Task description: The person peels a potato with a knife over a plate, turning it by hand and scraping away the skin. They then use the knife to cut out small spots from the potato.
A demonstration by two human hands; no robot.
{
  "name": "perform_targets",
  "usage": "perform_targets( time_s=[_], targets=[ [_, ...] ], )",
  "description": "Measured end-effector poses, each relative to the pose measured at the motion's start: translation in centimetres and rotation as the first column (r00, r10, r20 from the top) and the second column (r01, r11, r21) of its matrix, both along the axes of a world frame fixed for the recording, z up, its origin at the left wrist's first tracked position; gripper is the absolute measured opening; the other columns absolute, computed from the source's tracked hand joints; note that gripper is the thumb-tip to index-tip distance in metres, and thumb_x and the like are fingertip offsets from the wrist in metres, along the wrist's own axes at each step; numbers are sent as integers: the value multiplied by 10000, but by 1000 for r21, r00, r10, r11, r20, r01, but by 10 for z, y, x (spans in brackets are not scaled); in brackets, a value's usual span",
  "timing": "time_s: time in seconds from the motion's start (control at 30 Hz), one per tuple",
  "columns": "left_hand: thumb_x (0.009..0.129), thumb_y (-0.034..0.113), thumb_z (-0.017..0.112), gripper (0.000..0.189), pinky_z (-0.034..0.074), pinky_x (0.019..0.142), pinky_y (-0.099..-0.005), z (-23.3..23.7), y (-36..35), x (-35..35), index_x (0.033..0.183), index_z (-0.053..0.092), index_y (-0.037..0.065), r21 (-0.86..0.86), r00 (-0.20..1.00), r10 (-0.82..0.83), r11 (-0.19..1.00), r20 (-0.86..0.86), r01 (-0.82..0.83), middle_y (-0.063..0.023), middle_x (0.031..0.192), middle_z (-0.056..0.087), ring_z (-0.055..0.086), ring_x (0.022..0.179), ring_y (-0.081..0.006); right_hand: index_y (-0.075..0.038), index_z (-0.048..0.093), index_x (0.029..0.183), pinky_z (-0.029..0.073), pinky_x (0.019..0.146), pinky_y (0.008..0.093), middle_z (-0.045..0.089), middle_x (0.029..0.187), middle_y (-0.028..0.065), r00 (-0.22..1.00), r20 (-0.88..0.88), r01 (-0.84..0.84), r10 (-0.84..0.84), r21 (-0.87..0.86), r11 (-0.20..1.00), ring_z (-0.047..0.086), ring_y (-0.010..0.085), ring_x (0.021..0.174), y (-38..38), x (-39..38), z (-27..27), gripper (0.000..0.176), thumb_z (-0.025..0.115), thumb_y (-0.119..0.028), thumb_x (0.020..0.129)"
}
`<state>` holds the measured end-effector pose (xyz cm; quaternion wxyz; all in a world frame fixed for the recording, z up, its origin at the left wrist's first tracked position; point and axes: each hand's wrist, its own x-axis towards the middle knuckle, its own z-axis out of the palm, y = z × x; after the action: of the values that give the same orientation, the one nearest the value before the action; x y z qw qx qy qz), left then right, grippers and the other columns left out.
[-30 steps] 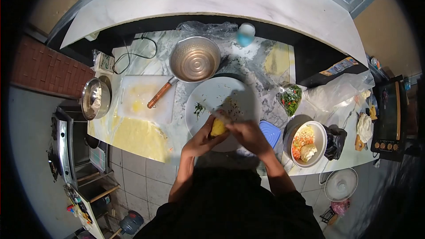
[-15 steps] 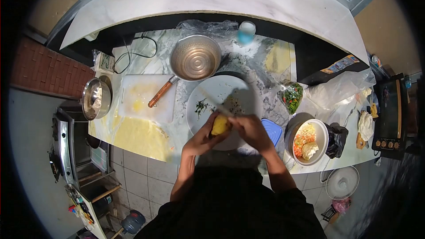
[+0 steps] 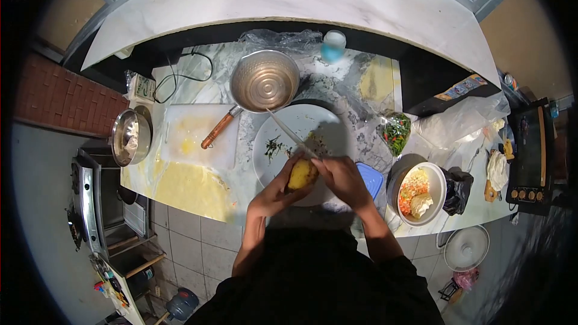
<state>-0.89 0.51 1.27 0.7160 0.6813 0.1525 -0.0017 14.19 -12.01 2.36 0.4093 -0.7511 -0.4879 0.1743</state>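
My left hand (image 3: 268, 200) is closed around a yellow potato (image 3: 301, 176) with brownish patches on its right side. In my right hand (image 3: 344, 183) is a knife (image 3: 286, 132), its long blade pointing up and left, the lower part close against the potato's top. Both hands are over the near part of a large pale plate (image 3: 262, 165). Chopped green leaves (image 3: 274, 146) and small dark scraps lie on that plate. My right fingers hide the knife's handle.
A saucepan (image 3: 265, 81) stands behind the plate, its wooden handle over a white cutting board (image 3: 201, 135). To the right are a blue lid (image 3: 368, 180), a bag of chillies (image 3: 395, 134) and a bowl (image 3: 442, 189) of chopped vegetables. A metal bowl (image 3: 143, 138) sits far left.
The potato has turned slightly in my left hand, and more of its brownish side shows. The knife blade, blurred before, now appears clearly. Both hands stay over the plate.
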Motion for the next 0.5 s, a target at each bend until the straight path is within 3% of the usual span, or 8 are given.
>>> perform_targets(
  time_s=[0.03,0.1,0.17,0.23,0.33,0.4,0.43,0.5],
  targets=[
    [899,148,670,789,304,1078,-301,3,1,3,1483,166,-18,1,1000,7,1000,4,-7,-143,1391,404,372,1307,-200,-1,611,762,432,615,454,589,703,207,998,-19,-58,58,-2,998,577,397,682,-3,-4,-4,276,556,-199,947],
    [891,142,678,781,296,1085,-304,7,1,6,1477,188,-18,-159,998,59,985,-37,-64,-146,1395,403,362,1317,-204,-29,633,789,453,641,458,620,743,194,993,-52,-104,103,-13,995,600,382,718,-9,-7,-3,241,564,-205,939],
    [890,139,679,788,302,1081,-303,1,1,7,1479,180,-16,-105,999,42,993,-32,-45,-144,1390,408,368,1312,-202,-17,630,776,453,647,470,612,734,204,993,-116,-45,32,-103,994,595,397,715,-4,4,7,261,559,-208,940],
    [888,137,681,795,307,1078,-303,3,1,7,1480,171,-15,-54,999,39,998,-31,-41,-142,1385,413,375,1306,-200,-13,629,767,451,644,473,604,719,210,993,-101,-60,54,-50,997,594,404,716,-8,-5,5,274,554,-208,944],
    [888,137,681,779,312,1075,-305,8,-2,2,1472,188,-18,-205,995,94,974,-29,-98,-139,1373,422,386,1298,-200,-10,641,768,450,641,476,589,694,222,991,-92,-100,95,-51,994,589,419,716,-7,-8,-1,288,539,-207,953],
    [891,134,675,773,317,1074,-308,5,0,3,1467,185,-25,5,999,32,999,2,-32,-139,1376,418,387,1301,-203,-11,648,785,450,639,476,595,710,225,996,-85,11,-19,-94,995,589,424,720,-2,2,2,284,531,-205,956],
    [891,134,675,773,317,1074,-308,6,1,5,1467,185,-25,7,999,35,999,6,-35,-139,1376,418,387,1301,-203,-15,654,795,448,636,480,600,722,226,994,-105,3,-8,-44,999,586,426,700,-4,-3,8,278,530,-204,956],
    [888,132,678,759,324,1069,-308,10,-1,5,1459,205,-32,-199,994,99,974,-51,-108,-137,1370,424,389,1298,-205,4,610,749,430,605,468,577,687,224,995,-89,-32,36,36,999,570,420,665,-2,-8,-3,292,546,-195,953]
  ],
)
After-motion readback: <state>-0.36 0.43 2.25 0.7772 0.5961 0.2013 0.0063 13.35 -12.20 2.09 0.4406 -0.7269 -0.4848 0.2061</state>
